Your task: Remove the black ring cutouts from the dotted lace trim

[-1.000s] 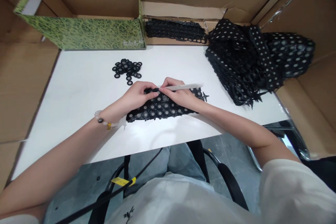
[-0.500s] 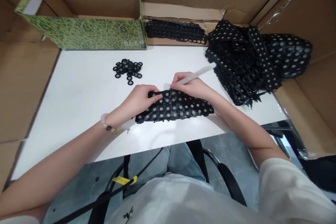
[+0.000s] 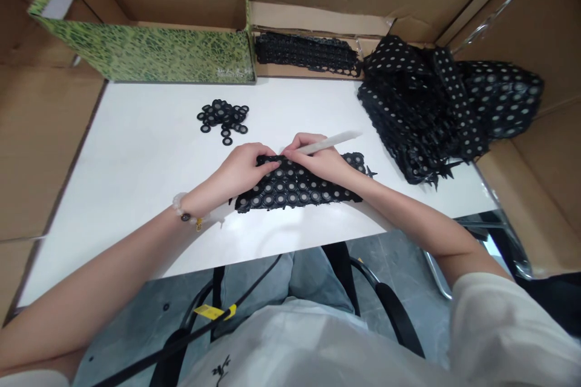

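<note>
A black rubber sheet of moulded rings with pale round centres lies on the white table in front of me. My left hand grips its far left edge, thumb on top and fingers behind. In my right hand is a white pen-like stick, held like a pencil, its upper end slanting up to the right. The stick's lower end is hidden by my fingers at the sheet's far edge, close to the left fingertips. Beyond my left hand lies a small pile of loose black rings.
A green patterned cardboard box stands at the back left. Beside it, a stack of black perforated strips rests against the cardboard wall. A large heap of black dotted sheets fills the right. The white table has a near edge above my lap.
My right hand with the white stick has moved left along the sheet's far edge, toward my left hand, uncovering the sheet's right end. The left hand keeps its grip.
</note>
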A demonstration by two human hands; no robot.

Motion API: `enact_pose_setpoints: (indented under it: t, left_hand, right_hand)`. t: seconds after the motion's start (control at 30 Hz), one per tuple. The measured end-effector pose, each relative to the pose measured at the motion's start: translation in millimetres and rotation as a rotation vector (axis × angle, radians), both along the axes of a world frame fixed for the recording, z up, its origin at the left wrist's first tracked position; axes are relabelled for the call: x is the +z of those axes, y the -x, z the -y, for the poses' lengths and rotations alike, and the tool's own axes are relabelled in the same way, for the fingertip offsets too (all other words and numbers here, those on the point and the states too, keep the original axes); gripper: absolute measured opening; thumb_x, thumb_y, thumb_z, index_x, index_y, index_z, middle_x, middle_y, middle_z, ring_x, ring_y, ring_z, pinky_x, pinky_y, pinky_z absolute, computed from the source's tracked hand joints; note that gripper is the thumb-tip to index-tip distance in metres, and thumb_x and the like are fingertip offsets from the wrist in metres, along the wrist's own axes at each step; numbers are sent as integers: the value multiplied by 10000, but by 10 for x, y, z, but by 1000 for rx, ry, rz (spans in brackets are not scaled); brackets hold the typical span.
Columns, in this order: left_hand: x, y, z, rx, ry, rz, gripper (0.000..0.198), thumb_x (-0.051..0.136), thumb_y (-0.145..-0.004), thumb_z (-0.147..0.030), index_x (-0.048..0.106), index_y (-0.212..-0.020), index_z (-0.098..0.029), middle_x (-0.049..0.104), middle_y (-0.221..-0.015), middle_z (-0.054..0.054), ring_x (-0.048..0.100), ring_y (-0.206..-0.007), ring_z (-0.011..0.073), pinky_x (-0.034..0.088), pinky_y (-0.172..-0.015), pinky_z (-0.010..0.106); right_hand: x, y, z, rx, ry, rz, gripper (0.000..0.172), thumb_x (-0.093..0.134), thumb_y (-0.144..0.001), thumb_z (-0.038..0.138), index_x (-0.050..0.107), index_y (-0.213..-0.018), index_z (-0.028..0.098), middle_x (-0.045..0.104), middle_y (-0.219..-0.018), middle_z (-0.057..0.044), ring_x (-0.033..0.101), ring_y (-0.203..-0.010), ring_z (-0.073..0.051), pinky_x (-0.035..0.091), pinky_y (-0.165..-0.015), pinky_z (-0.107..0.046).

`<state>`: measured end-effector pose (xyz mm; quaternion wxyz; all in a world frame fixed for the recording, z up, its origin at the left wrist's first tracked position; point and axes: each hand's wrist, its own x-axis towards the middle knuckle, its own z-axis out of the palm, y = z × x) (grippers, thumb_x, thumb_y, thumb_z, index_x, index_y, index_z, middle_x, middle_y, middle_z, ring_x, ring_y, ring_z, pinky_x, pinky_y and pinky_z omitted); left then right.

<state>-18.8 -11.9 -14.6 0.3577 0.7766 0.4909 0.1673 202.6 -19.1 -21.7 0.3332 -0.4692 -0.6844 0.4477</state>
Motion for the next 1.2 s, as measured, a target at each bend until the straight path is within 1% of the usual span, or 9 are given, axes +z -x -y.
enact_pose_setpoints:
  t: [0.23, 0.47, 0.63, 0.77, 0.87, 0.93, 1.03, 1.1, 1.2]
  left_hand:
    - [-44, -18, -23, 17, 7, 37, 300, 640, -884, -455, 780, -955, -199, 802, -1046, 97, 694, -993, 296, 511, -928, 399]
    - [-117, -37, -40, 42, -3, 49, 305, 625, -858, -452, 765, -932, -191, 790, -1020, 92, 678, -971, 290, 503, -902, 411]
    - [-51, -27, -43, 30, 44, 94, 304, 647, -852, -447, 767, -963, -191, 801, -1051, 83, 691, -1005, 282, 500, -944, 389]
    - [58, 52, -73, -24, 35, -20, 380, 637, -875, -538, 780, -971, -200, 809, -998, 76, 700, -908, 271, 491, -834, 353]
    - [111, 139, -122, -39, 15, -111, 370, 640, -874, -556, 781, -897, -214, 805, -910, 62, 689, -819, 252, 470, -764, 338]
    - [115, 182, -166, -58, 39, -124, 349, 655, -856, -548, 773, -841, -221, 796, -849, 48, 676, -770, 236, 460, -730, 328]
    - [89, 214, -238, -85, 64, -113, 360, 673, -833, -572, 768, -804, -226, 785, -784, 33, 663, -731, 226, 444, -697, 322]
    - [70, 228, -277, -91, 58, -107, 367, 691, -817, -590, 771, -797, -232, 787, -775, 30, 665, -731, 228, 440, -693, 323]
    - [59, 255, -292, -115, 62, -108, 345, 708, -804, -575, 786, -826, -240, 797, -808, 31, 678, -759, 234, 453, -711, 321]
  right_hand:
    - [-15, 18, 0, -3, 9, 9, 335, 699, -898, 525, 621, -779, 222, 727, -838, -31, 638, -850, -213, 474, -816, -363]
    - [-58, 77, 38, -4, -50, 17, 330, 659, -933, 524, 600, -797, 229, 724, -868, -36, 632, -859, -215, 466, -815, -362]
    - [-55, 99, 20, -8, -53, 16, 352, 640, -933, 552, 583, -796, 232, 681, -830, -23, 591, -834, -206, 444, -788, -354]
    - [-30, 44, -31, -12, -35, 0, 342, 660, -901, 517, 547, -746, 234, 639, -761, -4, 568, -782, -195, 437, -765, -350]
    - [-7, -1, -49, -26, 4, -25, 289, 685, -887, 452, 562, -744, 233, 666, -772, -5, 604, -807, -200, 458, -798, -357]
    - [-1, -3, -43, -19, 11, -73, 263, 690, -897, 440, 586, -774, 232, 717, -847, -18, 649, -876, -210, 479, -860, -369]
    - [-10, 51, -28, 28, 5, -136, 286, 695, -913, 489, 613, -821, 231, 754, -951, -36, 679, -961, -219, 490, -922, -380]
    - [-21, 106, -29, 43, 3, -116, 299, 695, -913, 509, 622, -830, 231, 747, -936, -31, 669, -939, -215, 489, -897, -370]
    - [-32, 175, -51, 23, -10, -49, 308, 693, -901, 508, 608, -793, 232, 699, -821, -11, 621, -842, -202, 470, -816, -352]
